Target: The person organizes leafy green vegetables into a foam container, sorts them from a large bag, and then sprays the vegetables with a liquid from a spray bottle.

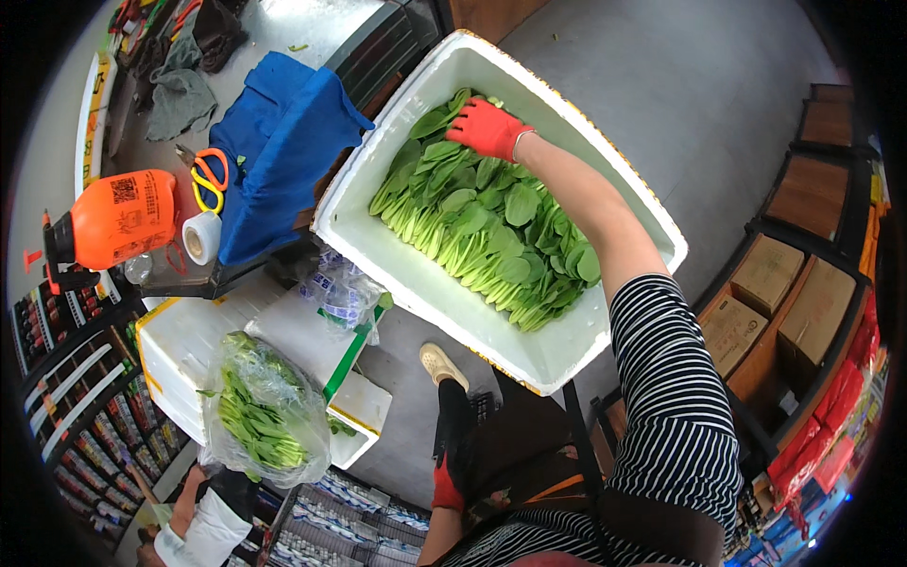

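Observation:
My right hand (pixel 489 131), in a red work glove, rests on the leaves at the far end of a white foam box (pixel 368 234). Its fingertips are partly sunk in the leafy greens (pixel 489 227), so I cannot make out whether they grip any. These greens lie in packed rows, pale stems along one side and dark leaves overlapping towards the other. Down beside my leg hangs my left hand (pixel 448 482), also red-gloved; its fingers are mostly hidden and it is apart from the box.
Left of the box are a blue cloth (pixel 276 156), orange-and-yellow-handled scissors (pixel 209 177), a plastic film roll (pixel 202 239) and an orange spray bottle (pixel 124 220). A clear bag of greens (pixel 262 418) lies on another foam box (pixel 177 347). Another person (pixel 202 524) is at lower left; cardboard cartons (pixel 815 305) fill right-hand shelving.

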A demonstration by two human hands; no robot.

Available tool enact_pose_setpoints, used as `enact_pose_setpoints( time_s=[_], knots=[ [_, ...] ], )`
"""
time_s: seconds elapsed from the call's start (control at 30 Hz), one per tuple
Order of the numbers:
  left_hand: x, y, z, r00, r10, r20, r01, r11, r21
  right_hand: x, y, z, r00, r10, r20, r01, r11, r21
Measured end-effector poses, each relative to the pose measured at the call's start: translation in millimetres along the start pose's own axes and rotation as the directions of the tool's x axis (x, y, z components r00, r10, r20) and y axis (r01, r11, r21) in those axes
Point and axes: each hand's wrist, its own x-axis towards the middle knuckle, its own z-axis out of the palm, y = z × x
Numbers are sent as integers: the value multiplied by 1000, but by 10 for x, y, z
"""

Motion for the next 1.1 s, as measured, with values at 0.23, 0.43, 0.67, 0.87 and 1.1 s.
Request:
enact_pose_setpoints(
  time_s=[0.23, 0.43, 0.67, 0.87, 1.1],
  knots=[
    [67, -310, 192, 958, -287, -3, 263, 882, -390, -28, 198, 427, 957, 211, 198, -161, 957, -241],
    [121, -261, 118, 994, -97, 58, 104, 985, -138, -289, 127, 598, 910, 345, 230, -293, 928, -232],
    [56, -501, 31, 991, 118, 62, -126, 979, 160, -223, -60, 401, 780, 496, 382, -458, 868, -193],
    [75, -291, -91, 996, 77, 52, -77, 997, 5, -168, -245, 247, 744, 509, 432, -504, 853, -137],
    [-50, -636, 29, 999, -40, 28, 44, 987, -153, -45, -261, 202, 741, 671, 14, -671, 740, 43]
  ],
)
